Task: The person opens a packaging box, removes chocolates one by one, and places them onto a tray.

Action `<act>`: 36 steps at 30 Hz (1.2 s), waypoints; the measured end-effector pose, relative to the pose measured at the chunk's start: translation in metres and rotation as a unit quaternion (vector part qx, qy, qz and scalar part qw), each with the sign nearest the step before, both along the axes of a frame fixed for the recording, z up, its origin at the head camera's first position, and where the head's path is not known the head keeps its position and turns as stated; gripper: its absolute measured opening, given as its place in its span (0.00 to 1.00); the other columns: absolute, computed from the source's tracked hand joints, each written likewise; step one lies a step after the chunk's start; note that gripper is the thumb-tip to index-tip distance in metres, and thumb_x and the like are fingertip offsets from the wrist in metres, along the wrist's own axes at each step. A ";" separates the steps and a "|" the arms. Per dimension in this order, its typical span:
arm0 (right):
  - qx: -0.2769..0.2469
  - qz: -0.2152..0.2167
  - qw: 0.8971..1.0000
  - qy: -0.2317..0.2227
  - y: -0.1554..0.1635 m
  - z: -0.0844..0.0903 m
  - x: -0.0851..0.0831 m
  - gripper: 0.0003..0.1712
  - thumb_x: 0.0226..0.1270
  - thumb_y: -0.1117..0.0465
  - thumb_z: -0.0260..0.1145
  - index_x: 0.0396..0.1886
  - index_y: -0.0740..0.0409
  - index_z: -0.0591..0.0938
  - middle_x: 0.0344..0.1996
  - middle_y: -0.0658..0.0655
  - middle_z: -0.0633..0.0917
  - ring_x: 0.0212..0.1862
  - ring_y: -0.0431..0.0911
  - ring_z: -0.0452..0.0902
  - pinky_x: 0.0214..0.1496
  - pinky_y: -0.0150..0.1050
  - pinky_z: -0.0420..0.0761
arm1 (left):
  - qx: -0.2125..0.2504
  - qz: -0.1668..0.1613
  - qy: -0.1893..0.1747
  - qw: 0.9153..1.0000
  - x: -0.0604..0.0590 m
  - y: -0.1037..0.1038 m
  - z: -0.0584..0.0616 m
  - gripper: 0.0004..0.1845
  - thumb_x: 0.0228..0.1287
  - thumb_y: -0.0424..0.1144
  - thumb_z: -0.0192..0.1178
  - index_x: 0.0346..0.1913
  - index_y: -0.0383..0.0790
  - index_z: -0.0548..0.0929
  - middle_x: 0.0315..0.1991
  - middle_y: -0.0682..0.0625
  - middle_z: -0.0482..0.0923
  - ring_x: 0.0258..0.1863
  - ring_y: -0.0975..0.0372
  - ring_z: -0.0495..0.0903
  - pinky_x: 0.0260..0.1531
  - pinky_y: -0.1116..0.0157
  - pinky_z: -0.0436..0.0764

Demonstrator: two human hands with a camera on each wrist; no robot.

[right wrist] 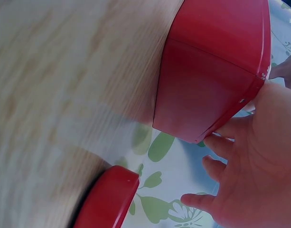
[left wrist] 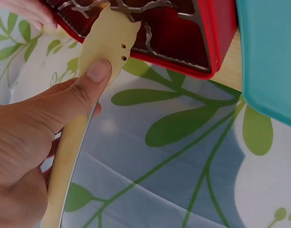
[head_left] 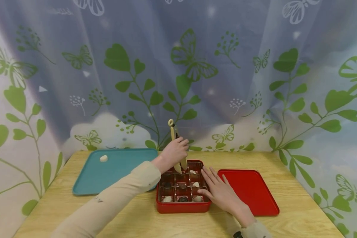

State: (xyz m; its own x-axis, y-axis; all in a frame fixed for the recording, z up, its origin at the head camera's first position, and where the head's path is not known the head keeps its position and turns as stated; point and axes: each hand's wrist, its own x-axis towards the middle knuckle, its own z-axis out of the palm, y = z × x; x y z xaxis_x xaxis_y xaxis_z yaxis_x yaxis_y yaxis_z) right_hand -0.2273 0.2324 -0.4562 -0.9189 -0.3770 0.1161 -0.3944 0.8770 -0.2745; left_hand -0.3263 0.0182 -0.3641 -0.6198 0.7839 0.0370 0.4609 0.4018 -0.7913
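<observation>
My left hand point(head_left: 173, 152) grips a pair of cream tongs point(left wrist: 107, 40), thumb pressed on one broad, scalloped arm with two small holes. The tongs point down into the back row of a red box point(head_left: 182, 208), ring end up. What lies between their tips is hidden. Clear dividers split the box into compartments. Pale pieces such as the front-left one point(head_left: 167, 199) and a dark swirled piece point(head_left: 182, 199) sit inside. My right hand point(head_left: 221, 193) rests along the box's right rim, fingers fairly straight and spread; in the right wrist view the fingertips point(right wrist: 214, 142) are at the box edge.
On the left of the wooden table point(head_left: 142, 221) lies a teal tray point(head_left: 116, 172) with one whitish piece point(head_left: 103, 158) on it. A flat red lid point(head_left: 250, 191) lies to the right of the box. A patterned curtain point(head_left: 178, 82) hangs behind the table.
</observation>
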 end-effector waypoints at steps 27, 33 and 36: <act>0.015 -0.012 1.000 -0.017 0.001 0.001 -0.001 0.47 0.75 0.33 0.52 0.82 0.56 0.55 0.81 0.56 0.52 0.81 0.57 0.43 0.75 0.70 0.48 | -0.016 -0.032 0.006 0.999 -0.002 0.009 -0.011 0.08 0.69 0.46 0.65 0.46 0.61 0.91 0.58 0.67 0.81 0.62 0.65 0.71 0.62 0.64 0.67; 0.016 -0.012 1.000 -0.016 -0.001 0.003 0.000 0.47 0.75 0.33 0.52 0.82 0.56 0.56 0.81 0.56 0.53 0.81 0.57 0.43 0.75 0.70 0.48 | 0.003 -0.031 -0.003 1.000 -0.004 0.002 -0.013 0.10 0.68 0.45 0.66 0.49 0.63 0.90 0.60 0.66 0.80 0.65 0.64 0.70 0.66 0.63 0.67; 0.018 -0.011 1.000 -0.017 -0.001 0.004 0.001 0.47 0.75 0.34 0.52 0.82 0.56 0.56 0.81 0.57 0.53 0.81 0.57 0.44 0.75 0.69 0.48 | 0.048 -0.027 -0.014 0.998 -0.004 -0.009 -0.011 0.12 0.68 0.44 0.67 0.51 0.63 0.89 0.59 0.63 0.81 0.66 0.62 0.71 0.67 0.61 0.68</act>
State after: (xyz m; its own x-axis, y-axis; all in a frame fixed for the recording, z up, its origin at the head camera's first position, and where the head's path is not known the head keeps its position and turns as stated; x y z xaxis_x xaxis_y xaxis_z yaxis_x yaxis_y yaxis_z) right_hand -0.2265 0.2315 -0.4519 -0.9305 -0.3591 0.0718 -0.3652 0.8950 -0.2563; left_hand -0.3301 0.0091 -0.3750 -0.5781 0.8102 0.0967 0.5050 0.4483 -0.7375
